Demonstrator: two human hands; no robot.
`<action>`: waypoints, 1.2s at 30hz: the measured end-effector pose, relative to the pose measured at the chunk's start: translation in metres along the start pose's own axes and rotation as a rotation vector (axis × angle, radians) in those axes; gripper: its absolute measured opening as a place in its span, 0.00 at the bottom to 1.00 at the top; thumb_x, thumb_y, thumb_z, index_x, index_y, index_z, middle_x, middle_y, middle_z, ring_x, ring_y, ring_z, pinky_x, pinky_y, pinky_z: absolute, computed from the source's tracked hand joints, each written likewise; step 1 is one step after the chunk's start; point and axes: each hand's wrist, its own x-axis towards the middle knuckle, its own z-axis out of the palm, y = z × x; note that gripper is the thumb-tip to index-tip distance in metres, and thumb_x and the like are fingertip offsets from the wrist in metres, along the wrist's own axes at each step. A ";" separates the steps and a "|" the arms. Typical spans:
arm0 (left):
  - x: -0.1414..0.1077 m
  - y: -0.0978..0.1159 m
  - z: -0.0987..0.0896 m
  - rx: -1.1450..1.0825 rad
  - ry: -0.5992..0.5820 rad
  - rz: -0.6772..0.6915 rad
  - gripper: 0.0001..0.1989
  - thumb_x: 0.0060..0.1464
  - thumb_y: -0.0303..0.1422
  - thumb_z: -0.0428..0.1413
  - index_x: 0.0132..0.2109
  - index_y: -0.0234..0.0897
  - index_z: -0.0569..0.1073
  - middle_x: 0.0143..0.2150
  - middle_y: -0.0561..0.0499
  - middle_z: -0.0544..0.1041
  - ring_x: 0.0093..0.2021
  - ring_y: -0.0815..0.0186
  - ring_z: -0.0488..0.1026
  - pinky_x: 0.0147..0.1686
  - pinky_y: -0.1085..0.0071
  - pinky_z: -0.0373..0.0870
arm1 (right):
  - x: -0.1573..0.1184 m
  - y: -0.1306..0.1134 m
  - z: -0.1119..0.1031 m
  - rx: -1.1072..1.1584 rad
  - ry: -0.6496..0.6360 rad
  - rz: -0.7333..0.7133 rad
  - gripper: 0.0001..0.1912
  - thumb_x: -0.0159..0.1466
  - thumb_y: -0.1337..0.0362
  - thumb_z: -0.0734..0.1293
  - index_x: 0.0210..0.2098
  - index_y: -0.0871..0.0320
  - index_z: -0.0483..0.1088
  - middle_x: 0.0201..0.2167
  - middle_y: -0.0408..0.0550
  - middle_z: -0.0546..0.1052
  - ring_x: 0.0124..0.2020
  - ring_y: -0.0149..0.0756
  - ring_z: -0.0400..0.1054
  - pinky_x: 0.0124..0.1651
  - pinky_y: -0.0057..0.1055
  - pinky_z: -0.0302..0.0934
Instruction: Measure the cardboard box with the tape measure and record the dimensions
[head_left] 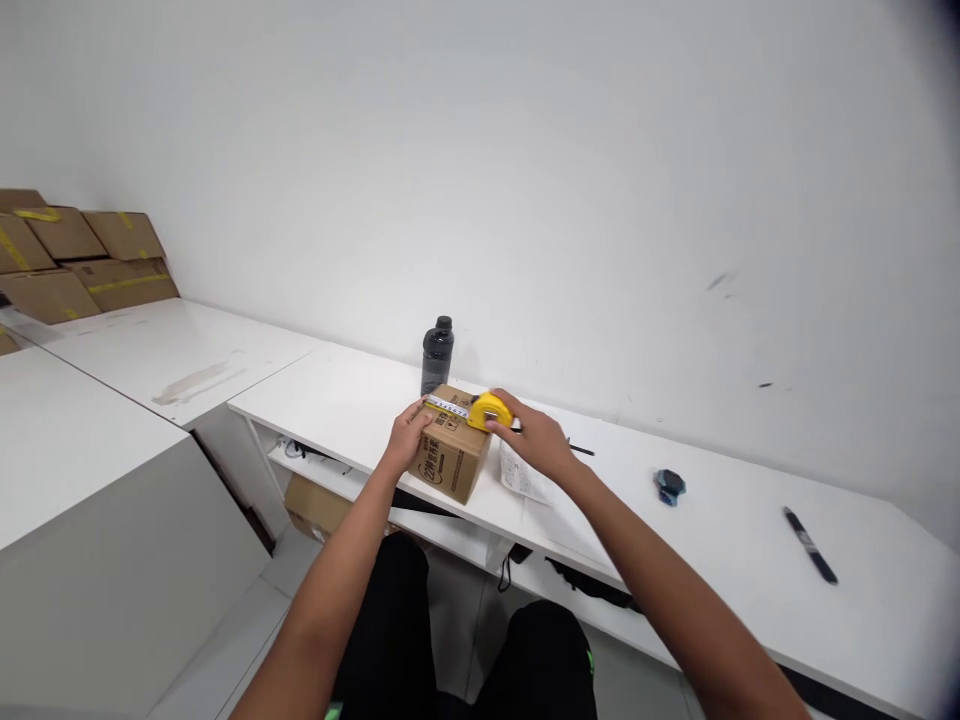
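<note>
A small brown cardboard box (448, 468) with dark printing sits on the white shelf top. My right hand (540, 438) is closed around a yellow tape measure (487, 410) at the box's right edge. Its white blade (448, 406) is pulled out across the top of the box, with a row of numbers showing. At the box's left edge, my left hand (407, 436) pinches the blade's free end, its fingers touching the cardboard. A dark bottle (437, 358) stands upright right behind the box.
Under my right forearm lie white papers (525, 475) and a thin black pen (581, 450). Farther right are a small dark blue object (669, 486) and a black marker (810, 545). Cardboard boxes (120, 282) are stacked at far left. A lower shelf holds another box (315, 505).
</note>
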 end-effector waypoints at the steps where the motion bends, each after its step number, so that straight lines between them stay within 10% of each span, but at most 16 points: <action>1: 0.001 0.000 0.000 -0.008 -0.012 -0.005 0.28 0.47 0.36 0.58 0.56 0.35 0.72 0.54 0.46 0.76 0.51 0.56 0.72 0.53 0.63 0.64 | -0.011 0.010 -0.007 -0.019 0.002 0.026 0.28 0.65 0.49 0.61 0.63 0.44 0.59 0.41 0.43 0.78 0.35 0.39 0.72 0.35 0.31 0.62; 9: 0.006 0.003 0.001 -0.027 -0.010 -0.013 0.29 0.45 0.36 0.59 0.56 0.33 0.72 0.50 0.46 0.78 0.48 0.58 0.73 0.50 0.64 0.66 | -0.043 0.031 -0.009 -0.018 0.034 0.146 0.34 0.63 0.46 0.61 0.65 0.49 0.53 0.42 0.47 0.77 0.29 0.38 0.71 0.33 0.32 0.61; 29: -0.008 -0.003 -0.003 -0.079 -0.033 0.010 0.28 0.52 0.35 0.55 0.61 0.39 0.68 0.57 0.46 0.74 0.54 0.55 0.71 0.54 0.61 0.66 | 0.052 -0.060 0.056 0.045 -0.094 0.008 0.32 0.62 0.49 0.63 0.62 0.50 0.53 0.44 0.47 0.76 0.38 0.43 0.72 0.39 0.36 0.60; 32: -0.010 -0.001 -0.003 -0.068 -0.034 0.028 0.30 0.52 0.34 0.56 0.63 0.41 0.65 0.62 0.47 0.69 0.59 0.55 0.67 0.57 0.62 0.63 | 0.040 -0.052 0.060 0.241 0.111 0.114 0.29 0.58 0.49 0.66 0.55 0.51 0.59 0.42 0.45 0.76 0.39 0.41 0.71 0.42 0.37 0.62; 36: -0.012 0.000 -0.003 -0.040 0.065 0.064 0.28 0.54 0.35 0.54 0.62 0.41 0.66 0.63 0.46 0.68 0.59 0.56 0.67 0.57 0.62 0.64 | 0.000 -0.033 0.050 0.717 0.749 0.350 0.32 0.55 0.47 0.69 0.52 0.54 0.56 0.44 0.47 0.72 0.36 0.34 0.69 0.35 0.30 0.63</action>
